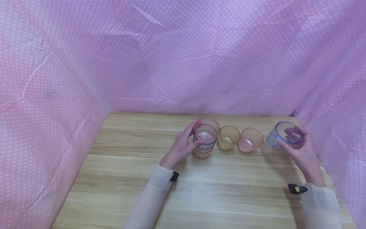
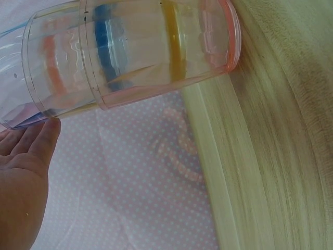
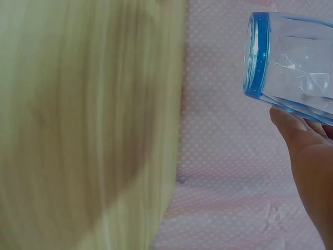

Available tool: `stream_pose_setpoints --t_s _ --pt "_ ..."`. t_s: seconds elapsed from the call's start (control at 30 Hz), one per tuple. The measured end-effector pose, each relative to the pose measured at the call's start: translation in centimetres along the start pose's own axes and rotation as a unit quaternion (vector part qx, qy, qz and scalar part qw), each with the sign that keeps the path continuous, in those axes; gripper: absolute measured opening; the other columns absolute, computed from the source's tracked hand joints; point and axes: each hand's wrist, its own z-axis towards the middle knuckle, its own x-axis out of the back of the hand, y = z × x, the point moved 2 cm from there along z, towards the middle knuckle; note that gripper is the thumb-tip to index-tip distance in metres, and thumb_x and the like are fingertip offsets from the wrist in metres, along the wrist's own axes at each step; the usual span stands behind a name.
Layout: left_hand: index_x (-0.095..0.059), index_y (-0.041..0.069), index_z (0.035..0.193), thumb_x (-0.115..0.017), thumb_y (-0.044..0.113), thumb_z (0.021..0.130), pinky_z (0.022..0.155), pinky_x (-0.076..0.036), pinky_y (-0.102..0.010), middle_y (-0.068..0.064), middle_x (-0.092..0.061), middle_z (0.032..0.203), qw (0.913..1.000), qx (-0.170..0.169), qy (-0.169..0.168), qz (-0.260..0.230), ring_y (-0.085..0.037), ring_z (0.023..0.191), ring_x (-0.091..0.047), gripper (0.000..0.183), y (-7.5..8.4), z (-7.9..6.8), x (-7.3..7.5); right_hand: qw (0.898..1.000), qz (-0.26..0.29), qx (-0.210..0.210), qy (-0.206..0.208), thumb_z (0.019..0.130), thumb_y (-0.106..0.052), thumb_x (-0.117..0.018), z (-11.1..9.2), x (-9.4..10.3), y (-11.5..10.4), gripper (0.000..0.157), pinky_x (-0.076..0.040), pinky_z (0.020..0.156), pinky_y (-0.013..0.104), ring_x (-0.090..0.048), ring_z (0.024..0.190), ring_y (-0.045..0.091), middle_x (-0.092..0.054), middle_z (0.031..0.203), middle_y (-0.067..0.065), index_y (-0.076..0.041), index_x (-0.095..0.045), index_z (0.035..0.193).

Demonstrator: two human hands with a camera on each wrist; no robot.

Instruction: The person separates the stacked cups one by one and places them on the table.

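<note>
My left hand (image 1: 181, 147) grips the upper part of a stack of nested clear plastic cups (image 1: 203, 154), its thumb across the near side. In the left wrist view the stack (image 2: 140, 49) shows pink, blue and yellow bands, with its pink base at the tabletop. Toward the right side, my right hand (image 1: 307, 157) holds a blue-tinted clear cup (image 1: 273, 140) around its side, mouth tilted toward me. The right wrist view shows this cup's thick blue base (image 3: 257, 54) raised off the table. A yellow cup (image 1: 226, 143) and a pink cup (image 1: 246, 146) stand upright between the hands.
The wooden table (image 1: 128, 152) reaches back to a pink dotted cloth (image 1: 160, 73), which hangs behind it and along both sides. Black straps with small fittings (image 1: 297, 189) sit on the wrists.
</note>
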Motion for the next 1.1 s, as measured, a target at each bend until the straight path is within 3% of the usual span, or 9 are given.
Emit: stream_pose_setpoints --t_s 0.17,0.33,0.5,0.63,0.73,0.9,1.1 --pt "-0.038 0.003 0.157 -0.072 0.032 0.098 0.118 -0.042 -0.03 -0.013 -0.05 0.156 1.0 -0.002 -0.003 -0.001 -0.028 0.141 -0.051 0.074 -0.1 0.0 0.0 1.0 -0.015 -0.012 -0.013 0.08 0.033 -0.059 -0.2 1.0 0.7 0.076 -0.047 0.101 0.01 -0.06 0.12 0.006 -0.06 0.129 0.003 -0.008 -0.041 0.142" --pt "-0.04 0.002 0.155 -0.075 0.021 0.096 0.117 -0.042 -0.029 -0.013 -0.051 0.155 1.0 -0.005 0.001 -0.003 -0.027 0.14 -0.052 0.072 0.0 0.0 0.0 0.997 -0.055 -0.015 -0.047 0.081 0.031 -0.063 -0.2 1.8 1.3 0.071 -0.048 0.099 0.01 -0.06 0.12 0.008 -0.062 0.129 0.003 -0.002 -0.044 0.141" --pt "-0.042 -0.002 0.153 -0.076 0.017 0.095 0.117 -0.043 -0.029 -0.015 -0.052 0.153 0.9999 -0.014 0.005 -0.001 -0.028 0.139 -0.053 0.07 0.1 0.1 0.0 0.988 -0.139 -0.034 -0.059 0.083 0.023 -0.071 -0.1 2.2 1.7 0.06 -0.052 0.093 0.009 -0.062 0.116 0.005 -0.064 0.127 0.001 0.0 -0.051 0.135" --pt "-0.042 -0.001 0.153 -0.076 0.018 0.095 0.116 -0.043 -0.028 -0.015 -0.052 0.154 0.9999 -0.011 0.005 -0.002 -0.028 0.139 -0.053 0.07 0.1 0.1 0.0 0.987 -0.132 -0.051 -0.071 0.085 0.022 -0.07 -0.2 2.3 2.2 0.056 -0.052 0.092 0.008 -0.062 0.115 0.001 -0.063 0.125 -0.003 -0.002 -0.051 0.132" --pt "-0.042 0.0 0.153 -0.072 0.029 0.096 0.116 -0.043 -0.027 -0.014 -0.052 0.154 0.9999 -0.01 0.004 -0.007 -0.027 0.139 -0.053 0.071 0.0 0.1 0.0 0.99 -0.103 -0.058 -0.076 0.084 0.024 -0.068 -0.4 2.3 2.6 0.058 -0.052 0.092 0.008 -0.063 0.113 0.0 -0.062 0.125 -0.004 -0.005 -0.05 0.131" --pt "-0.041 0.0 0.154 -0.058 0.059 0.095 0.117 -0.042 -0.028 -0.014 -0.051 0.155 0.9997 -0.017 0.002 -0.017 -0.027 0.138 -0.054 0.085 -0.1 0.1 0.0 0.987 -0.131 -0.061 -0.076 0.084 0.023 -0.07 -0.4 2.3 2.8 0.06 -0.052 0.09 0.007 -0.064 0.11 -0.002 -0.062 0.124 -0.006 -0.008 -0.049 0.13" --pt "-0.041 0.0 0.154 -0.051 0.069 0.093 0.117 -0.042 -0.028 -0.015 -0.051 0.155 0.9996 -0.02 0.003 -0.022 -0.028 0.138 -0.054 0.093 -0.2 0.1 0.0 0.962 -0.255 -0.06 -0.082 0.086 0.013 -0.076 -0.1 2.1 2.7 0.053 -0.053 0.086 0.006 -0.064 0.106 -0.006 -0.064 0.118 -0.015 -0.003 -0.05 0.129"
